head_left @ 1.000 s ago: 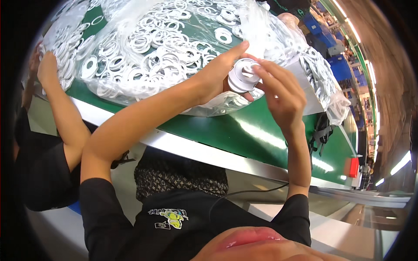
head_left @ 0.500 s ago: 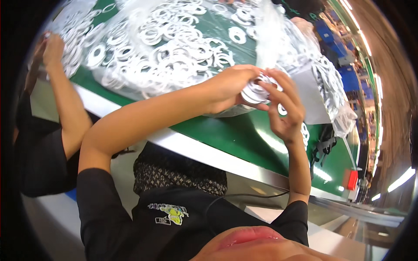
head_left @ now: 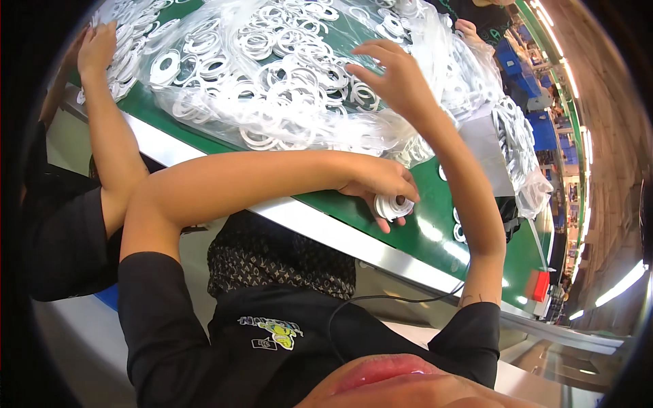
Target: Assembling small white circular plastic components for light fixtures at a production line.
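Note:
My left hand (head_left: 378, 188) is closed around a small stack of white flat rings (head_left: 393, 206), held just above the green table (head_left: 354, 214) near its front edge. My right hand (head_left: 394, 76) hovers with fingers spread over a big heap of loose white rings (head_left: 272, 81) lying on clear plastic sheeting (head_left: 449, 61). Nothing is in the right hand.
Another person's arm and hand (head_left: 98, 51) reach into the rings at the far left. More white rings in plastic (head_left: 520, 146) lie at the right, with blue crates (head_left: 524, 68) behind. A red object (head_left: 541, 285) sits at the table's right end, above a metal edge strip (head_left: 326, 234).
My left hand has dropped down toward the table's front edge with the ring stack. My right hand has let go of the stack and lifted up over the heap.

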Motion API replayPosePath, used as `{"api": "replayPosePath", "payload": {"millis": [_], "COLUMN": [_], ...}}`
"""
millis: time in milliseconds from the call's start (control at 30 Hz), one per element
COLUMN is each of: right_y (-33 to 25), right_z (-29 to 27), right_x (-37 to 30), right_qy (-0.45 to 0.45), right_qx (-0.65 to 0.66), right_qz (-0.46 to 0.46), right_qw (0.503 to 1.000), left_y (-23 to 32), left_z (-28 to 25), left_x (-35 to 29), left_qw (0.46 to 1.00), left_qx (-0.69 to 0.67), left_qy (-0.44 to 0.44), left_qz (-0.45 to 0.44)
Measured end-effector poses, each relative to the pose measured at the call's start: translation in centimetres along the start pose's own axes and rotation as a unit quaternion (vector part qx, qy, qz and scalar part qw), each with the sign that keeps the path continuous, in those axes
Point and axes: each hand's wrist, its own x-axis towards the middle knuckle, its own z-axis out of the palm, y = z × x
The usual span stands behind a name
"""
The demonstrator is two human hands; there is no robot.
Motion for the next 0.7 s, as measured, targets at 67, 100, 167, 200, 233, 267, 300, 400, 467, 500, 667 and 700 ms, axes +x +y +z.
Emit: {"api": "replayPosePath", "payload": {"millis": [67, 100, 167, 200, 233, 267, 300, 400, 467, 500, 667, 700], "right_y": [0.6, 0.6, 0.8, 1.2, 0.0, -0.2, -0.4, -1.5, -2.3, -2.6, -4.0, -3.9], "right_z": [1.3, 1.7, 0.7, -0.2, -1.5, -1.9, -2.4, -3.6, -4.2, -4.6, -7.6, -8.1], "right_x": [0.4, 1.1, 1.0, 0.8, 1.0, 0.9, 0.7, -0.3, -1.3, -2.0, -7.6, -9.6], "right_qy": [0.006, 0.011, 0.039, 0.059, 0.039, 0.034, 0.037, 0.05, 0.085, 0.117, 0.214, 0.229], "right_qx": [0.046, 0.096, 0.153, 0.199, 0.322, 0.322, 0.433, 0.559, 0.566, 0.525, 0.214, 0.117], "right_qz": [0.039, 0.073, 0.174, 0.218, 0.33, 0.328, 0.356, 0.4, 0.437, 0.425, 0.328, 0.301], "right_qw": [0.998, 0.993, 0.972, 0.954, 0.886, 0.887, 0.827, 0.724, 0.693, 0.728, 0.895, 0.918], "left_y": [-0.1, -0.1, -0.2, 0.1, 0.1, 0.1, 0.0, -0.3, -0.3, -0.1, 0.9, 1.3], "left_z": [0.1, 0.0, -0.1, 0.1, 0.4, 0.6, 0.7, 1.0, 1.0, 1.0, 0.8, 1.0], "left_x": [0.0, 0.1, 0.1, 0.3, 0.1, 0.0, 0.0, 0.2, 0.2, 0.1, 0.0, -0.2], "left_qw": [1.0, 1.0, 1.0, 1.0, 1.0, 1.0, 1.0, 1.0, 0.995, 0.993, 0.954, 0.949], "left_qx": [0.0, 0.002, 0.014, 0.022, 0.026, 0.028, 0.029, 0.008, -0.034, -0.054, -0.194, -0.205], "left_qy": [-0.002, 0.0, -0.006, -0.008, -0.009, -0.003, -0.007, 0.015, 0.061, 0.069, 0.131, 0.139], "left_qz": [0.003, 0.007, 0.009, 0.007, 0.003, 0.004, 0.006, 0.013, 0.066, 0.083, 0.189, 0.193]}}
